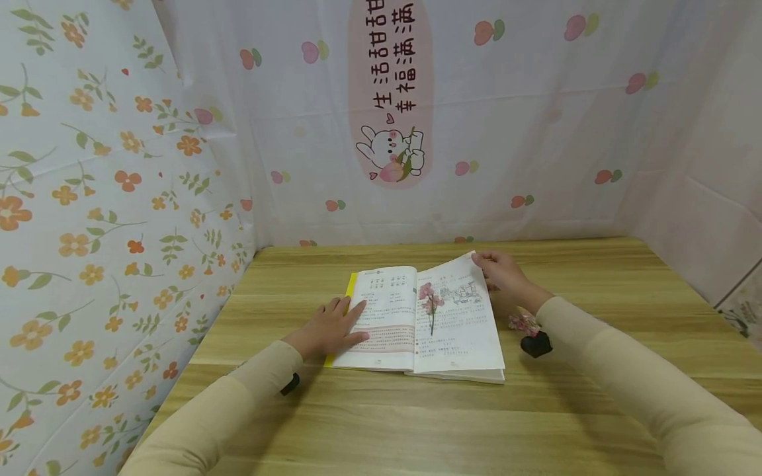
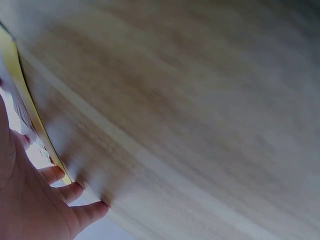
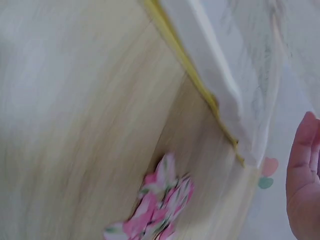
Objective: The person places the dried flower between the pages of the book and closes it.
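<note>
An open book (image 1: 381, 360) with a yellow cover edge lies on the wooden table. My left hand (image 1: 329, 328) rests on its left page with fingers spread; in the left wrist view three fingertips reach past the yellow edge (image 2: 31, 107). At the upper right corner of the right page (image 1: 470, 340), my right hand (image 1: 501, 272) pinches the paper, which is raised off the pages below. A pink flower sprig (image 1: 431, 305) with a dark stem lies on that page. The right wrist view shows only part of the right hand (image 3: 304, 185), its pinch out of frame.
Another pink flower piece (image 3: 155, 205) lies on the table right of the book, partly behind the right sleeve (image 1: 601, 350). The wooden table (image 1: 381, 430) ends at a white patterned cloth (image 1: 506, 132) behind. A floral cloth (image 1: 107, 231) hangs at the left.
</note>
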Available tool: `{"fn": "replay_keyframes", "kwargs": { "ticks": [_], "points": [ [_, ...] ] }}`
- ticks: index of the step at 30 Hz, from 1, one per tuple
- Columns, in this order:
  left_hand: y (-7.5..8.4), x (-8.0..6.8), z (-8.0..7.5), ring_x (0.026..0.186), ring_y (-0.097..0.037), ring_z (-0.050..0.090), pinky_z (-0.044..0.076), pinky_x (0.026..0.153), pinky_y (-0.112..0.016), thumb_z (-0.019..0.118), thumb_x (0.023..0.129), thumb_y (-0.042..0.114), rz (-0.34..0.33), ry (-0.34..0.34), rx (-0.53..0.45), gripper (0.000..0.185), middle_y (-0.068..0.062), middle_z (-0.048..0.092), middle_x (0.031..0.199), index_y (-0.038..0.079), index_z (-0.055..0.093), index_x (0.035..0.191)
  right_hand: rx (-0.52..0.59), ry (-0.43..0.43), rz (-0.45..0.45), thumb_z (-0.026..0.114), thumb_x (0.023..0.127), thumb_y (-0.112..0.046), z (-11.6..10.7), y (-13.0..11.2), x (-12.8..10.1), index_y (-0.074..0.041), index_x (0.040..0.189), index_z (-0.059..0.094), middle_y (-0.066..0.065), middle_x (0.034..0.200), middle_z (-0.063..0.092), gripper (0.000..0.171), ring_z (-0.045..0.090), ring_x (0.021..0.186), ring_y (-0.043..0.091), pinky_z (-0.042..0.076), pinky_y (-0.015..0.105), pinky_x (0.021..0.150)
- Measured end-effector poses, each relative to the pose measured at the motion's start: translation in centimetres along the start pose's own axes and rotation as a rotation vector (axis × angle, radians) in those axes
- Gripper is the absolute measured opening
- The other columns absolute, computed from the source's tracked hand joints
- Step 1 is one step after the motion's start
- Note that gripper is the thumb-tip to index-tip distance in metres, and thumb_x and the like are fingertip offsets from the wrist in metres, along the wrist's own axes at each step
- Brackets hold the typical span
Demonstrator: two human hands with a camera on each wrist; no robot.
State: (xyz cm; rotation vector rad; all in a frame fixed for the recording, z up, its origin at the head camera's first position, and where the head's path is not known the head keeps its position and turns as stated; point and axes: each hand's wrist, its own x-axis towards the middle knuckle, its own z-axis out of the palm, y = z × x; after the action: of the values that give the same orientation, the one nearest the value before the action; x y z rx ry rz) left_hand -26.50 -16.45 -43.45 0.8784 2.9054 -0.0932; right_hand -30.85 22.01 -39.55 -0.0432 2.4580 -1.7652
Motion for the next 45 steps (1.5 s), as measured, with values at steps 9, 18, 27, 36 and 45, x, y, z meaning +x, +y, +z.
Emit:
{"fn": "replay_keyframes", "kwargs": {
  "ticks": [9,18,27,36,45],
  "points": [
    [0.4,-0.2,-0.7,0.134,-0.043,0.031,0.033,0.101,-0.058,0.04,0.098,0.059,0.003,0.013,-0.001,0.075,-0.025,0.031,0.148,0.012,0.027,0.154,0.343,-0.049,0.076,0.028,0.108,-0.027,0.6,-1.4,-1.3,0.002,0.147,0.034,0.003,0.099,0.054,0.049,0.056,0.08,0.009,0.049,0.025,0.067],
    [0.1,0.0,-0.3,0.135,-0.042,0.03,0.032,0.101,-0.059,0.041,0.097,0.059,0.006,0.006,-0.036,0.076,-0.024,0.029,0.149,0.012,0.026,0.155,0.312,-0.126,0.068,0.035,0.106,-0.013,2.9,-1.0,-3.5,0.004,0.145,0.035,0.0,0.097,0.063,0.042,0.061,0.082,0.012,0.049,0.029,0.07],
    [0.0,0.1,-0.3,0.135,-0.04,0.029,0.03,0.104,-0.058,0.041,0.096,0.062,-0.022,-0.02,-0.029,0.078,-0.022,0.027,0.15,0.014,0.023,0.156,-0.006,-0.232,-0.202,0.057,0.094,-0.001,5.7,-0.6,-5.8,0.008,0.134,0.049,0.019,0.114,0.061,0.042,0.06,0.098,0.026,0.051,0.033,0.076],
    [0.3,-0.1,-0.7,0.136,-0.039,0.028,0.029,0.105,-0.057,0.04,0.097,0.062,-0.022,-0.033,-0.032,0.077,-0.022,0.028,0.151,0.014,0.024,0.156,-0.418,-0.36,-0.493,0.068,0.093,-0.02,8.0,-0.2,-7.2,-0.005,0.154,0.025,0.016,0.153,0.033,0.075,0.04,0.134,0.035,0.038,0.05,0.101],
    [0.4,-0.3,-0.7,0.135,-0.041,0.03,0.034,0.101,-0.058,0.045,0.098,0.055,0.01,-0.011,0.034,0.073,-0.024,0.03,0.149,0.009,0.029,0.153,-0.738,-0.484,-0.624,0.062,0.095,-0.037,9.4,-0.5,-7.7,-0.013,0.157,0.018,0.013,0.16,0.012,0.079,0.019,0.143,0.029,0.027,0.046,0.109]
  ]
}}
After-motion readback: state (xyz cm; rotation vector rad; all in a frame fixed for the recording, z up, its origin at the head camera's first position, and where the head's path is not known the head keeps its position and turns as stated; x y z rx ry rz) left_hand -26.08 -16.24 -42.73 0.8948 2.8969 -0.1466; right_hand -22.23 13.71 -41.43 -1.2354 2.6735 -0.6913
